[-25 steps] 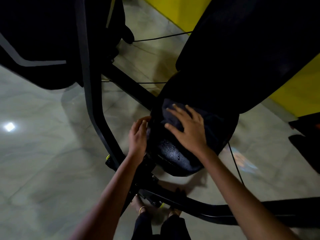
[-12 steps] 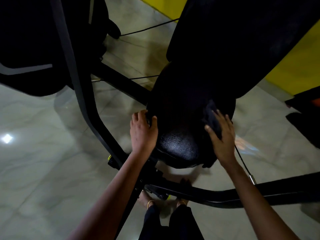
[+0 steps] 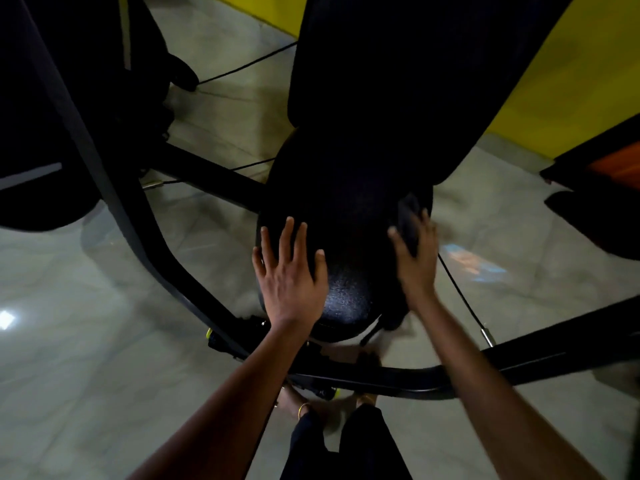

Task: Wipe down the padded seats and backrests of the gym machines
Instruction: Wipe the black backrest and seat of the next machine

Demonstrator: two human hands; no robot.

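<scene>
A black padded seat [image 3: 346,216] of a gym machine sits in the middle of the view, its front face glistening. Above it rises the black padded backrest [image 3: 398,81]. My left hand [image 3: 289,275] lies flat on the seat's left front, fingers spread and straight. My right hand [image 3: 414,258] presses a dark cloth [image 3: 408,220] against the seat's right edge, its fingers mostly straight over the cloth. The cloth's lower end hangs down past the seat [image 3: 394,313].
Black curved frame tubes [image 3: 131,220] run left of the seat and along the floor below it [image 3: 398,379]. A thin cable [image 3: 460,292] hangs to the right. Another machine's dark pad [image 3: 41,98] fills the upper left. A yellow wall [image 3: 568,81] stands behind. My feet [image 3: 325,407] stand under the seat.
My right hand swept the cloth from the seat's top across to its right edge. My left hand moved from gripping the left rim to lying flat on the seat.
</scene>
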